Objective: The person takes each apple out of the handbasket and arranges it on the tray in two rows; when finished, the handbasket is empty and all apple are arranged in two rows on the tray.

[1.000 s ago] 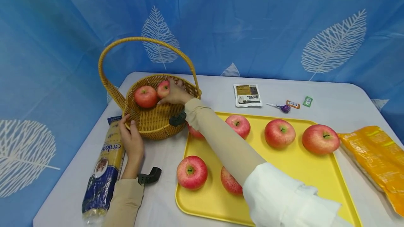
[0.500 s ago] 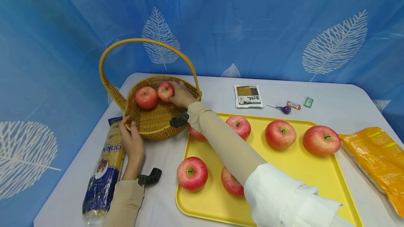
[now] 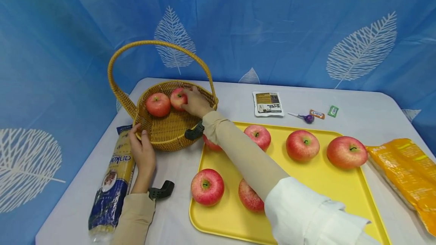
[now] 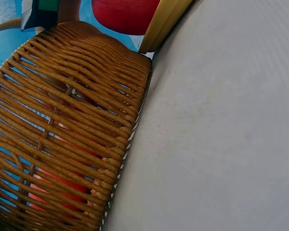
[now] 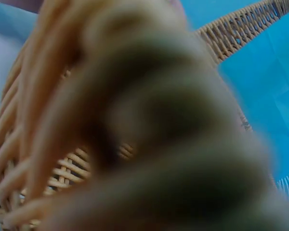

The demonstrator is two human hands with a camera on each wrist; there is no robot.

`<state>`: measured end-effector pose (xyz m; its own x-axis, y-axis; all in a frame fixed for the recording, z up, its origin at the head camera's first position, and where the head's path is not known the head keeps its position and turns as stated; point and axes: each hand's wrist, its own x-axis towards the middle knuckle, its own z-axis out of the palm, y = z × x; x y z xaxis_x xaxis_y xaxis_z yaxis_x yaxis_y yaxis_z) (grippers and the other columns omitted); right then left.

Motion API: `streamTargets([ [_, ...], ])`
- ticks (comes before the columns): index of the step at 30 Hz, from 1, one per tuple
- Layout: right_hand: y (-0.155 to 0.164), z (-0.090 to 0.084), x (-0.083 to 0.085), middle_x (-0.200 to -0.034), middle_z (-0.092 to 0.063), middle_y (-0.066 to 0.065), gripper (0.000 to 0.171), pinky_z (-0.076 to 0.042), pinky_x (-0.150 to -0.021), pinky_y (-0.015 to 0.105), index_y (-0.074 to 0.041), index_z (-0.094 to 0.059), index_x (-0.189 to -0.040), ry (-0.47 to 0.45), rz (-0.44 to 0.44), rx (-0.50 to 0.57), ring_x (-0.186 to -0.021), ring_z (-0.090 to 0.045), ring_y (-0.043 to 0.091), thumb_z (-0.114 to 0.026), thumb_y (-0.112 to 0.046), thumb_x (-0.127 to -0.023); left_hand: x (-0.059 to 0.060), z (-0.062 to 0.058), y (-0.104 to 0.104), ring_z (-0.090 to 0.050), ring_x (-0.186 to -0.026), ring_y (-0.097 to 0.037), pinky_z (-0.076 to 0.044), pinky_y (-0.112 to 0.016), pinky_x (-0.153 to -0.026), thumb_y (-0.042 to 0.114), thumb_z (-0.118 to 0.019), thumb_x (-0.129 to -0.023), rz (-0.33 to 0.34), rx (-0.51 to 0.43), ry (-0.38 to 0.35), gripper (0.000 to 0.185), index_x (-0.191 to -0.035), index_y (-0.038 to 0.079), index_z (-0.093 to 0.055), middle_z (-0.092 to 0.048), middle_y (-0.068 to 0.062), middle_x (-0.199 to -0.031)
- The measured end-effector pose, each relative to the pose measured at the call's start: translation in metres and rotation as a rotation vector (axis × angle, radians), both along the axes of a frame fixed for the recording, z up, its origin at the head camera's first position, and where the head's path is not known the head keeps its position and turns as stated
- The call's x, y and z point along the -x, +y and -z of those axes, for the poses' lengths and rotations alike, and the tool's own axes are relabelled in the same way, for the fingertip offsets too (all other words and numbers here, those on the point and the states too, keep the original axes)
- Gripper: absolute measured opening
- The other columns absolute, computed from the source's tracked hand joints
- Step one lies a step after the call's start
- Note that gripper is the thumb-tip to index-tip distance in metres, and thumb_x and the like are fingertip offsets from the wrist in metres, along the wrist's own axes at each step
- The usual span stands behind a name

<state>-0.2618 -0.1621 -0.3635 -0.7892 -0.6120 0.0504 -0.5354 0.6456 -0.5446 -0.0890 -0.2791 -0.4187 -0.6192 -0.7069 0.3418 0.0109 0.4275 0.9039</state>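
Your right hand (image 3: 194, 102) reaches into the wicker basket (image 3: 170, 133) at the far left of the table (image 3: 368, 105). Its fingers curl around a small red apple (image 3: 178, 98), which sits low in the basket touching a second apple (image 3: 158, 104) to its left. Compared with a second ago, this hand has barely shifted: it has drawn back very slightly toward you, and the held apple now shows a little more of its top and stem. The grip itself looks unchanged. In the right wrist view the fingers (image 5: 149, 125) fill the picture as a blur, with basket weave behind them.

Your left hand (image 3: 143, 152) stays where it was, thumb and fingers curled over the basket's near rim, steadying it. The left wrist view shows the basket wall (image 4: 67, 134) close up, with red showing through the weave, standing on the white tablecloth.

Just beside the basket, to its right, lies a yellow tray (image 3: 316, 184) with six apples on it, two partly hidden by your right sleeve (image 3: 245, 154). A long blue noodle packet (image 3: 114, 184) lies beside your left hand. Beyond the tray are a sachet (image 3: 268, 103), a lollipop (image 3: 304, 117) and two small sweets (image 3: 323, 112). An orange bag (image 3: 405, 171) lies at the right edge. None of these have moved.
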Motion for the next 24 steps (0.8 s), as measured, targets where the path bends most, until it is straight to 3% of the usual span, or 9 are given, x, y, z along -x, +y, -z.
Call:
streamTargets([
  [12,0.0027,-0.0034,-0.0066,-0.121,-0.043,0.012,0.046,-0.047,-0.08,0.029,-0.014,-0.049,-0.127,0.055,-0.035,-0.021,-0.094,-0.057,0.02,-0.062,-0.023,-0.084,0.0,0.0021,-0.0005,-0.032,-0.131,-0.017,-0.022,-0.037,-0.109,0.022,-0.036,-0.096,-0.004,0.002,-0.004,0.036,-0.128,0.008,-0.043,-0.042,-0.008,-0.135],
  [24,0.0075,-0.0049,-0.0097,-0.108,-0.048,0.011,0.032,-0.044,-0.077,0.026,-0.008,-0.06,-0.105,0.066,-0.069,0.059,-0.092,-0.048,0.018,-0.07,-0.021,-0.077,-0.0014,0.0007,0.0,-0.032,-0.131,-0.016,-0.022,-0.037,-0.109,0.021,-0.037,-0.096,0.002,0.008,0.015,0.036,-0.127,0.007,-0.043,-0.043,-0.009,-0.134],
])
